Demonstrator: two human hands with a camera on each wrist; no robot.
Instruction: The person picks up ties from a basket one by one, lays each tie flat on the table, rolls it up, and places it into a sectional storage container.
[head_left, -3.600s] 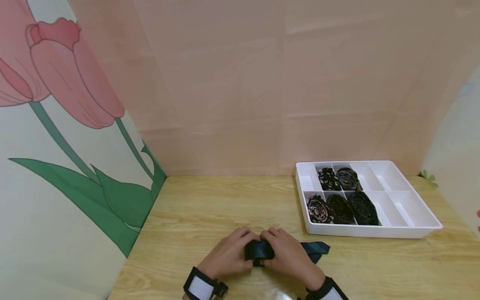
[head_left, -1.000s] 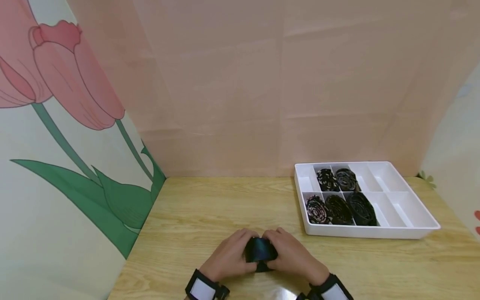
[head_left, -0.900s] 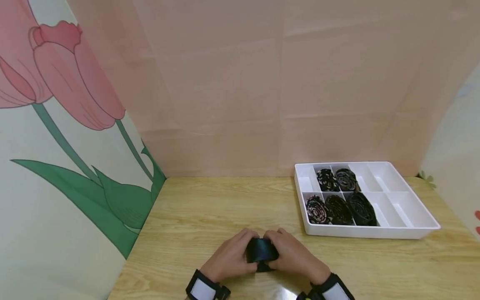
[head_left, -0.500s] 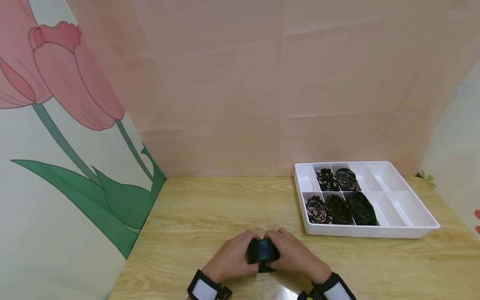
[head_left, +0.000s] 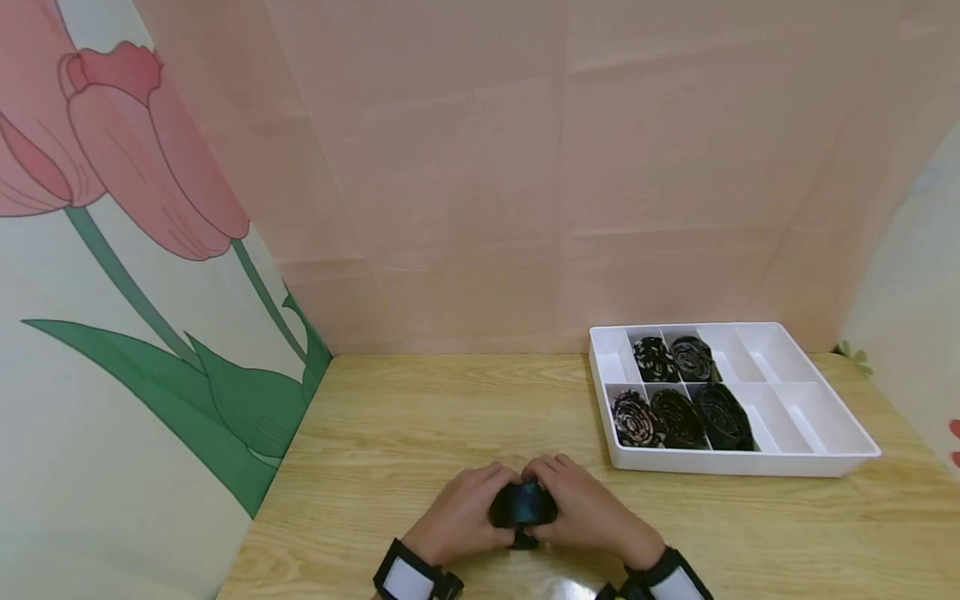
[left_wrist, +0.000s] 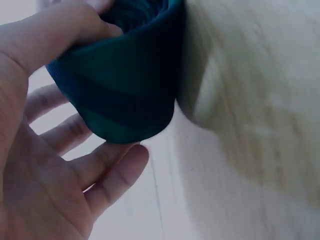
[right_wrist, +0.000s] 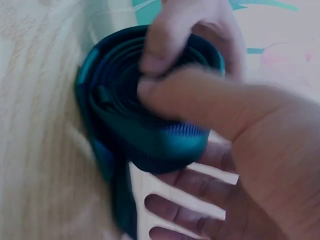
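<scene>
A dark teal striped necktie [head_left: 523,505], wound into a tight roll, sits between both hands near the table's front edge. My left hand [head_left: 467,515] grips the roll [left_wrist: 125,95] from the left, thumb over the top and fingers curled beneath. My right hand [head_left: 583,508] grips the roll [right_wrist: 145,120] from the right, its thumb pressed on the coil's centre and fingers wrapped under it. A short tail of the tie hangs below the roll in the right wrist view.
A white divided tray [head_left: 817,458] stands at the back right of the wooden table [head_left: 420,417]. Several rolled dark ties [head_left: 678,417] fill its left compartments; the right ones hold nothing. Pink and floral backdrop panels enclose the table.
The loose tie end that lay on the table to the right 3.6 s ago is now wound into the roll. Both hands stay in place around it.
</scene>
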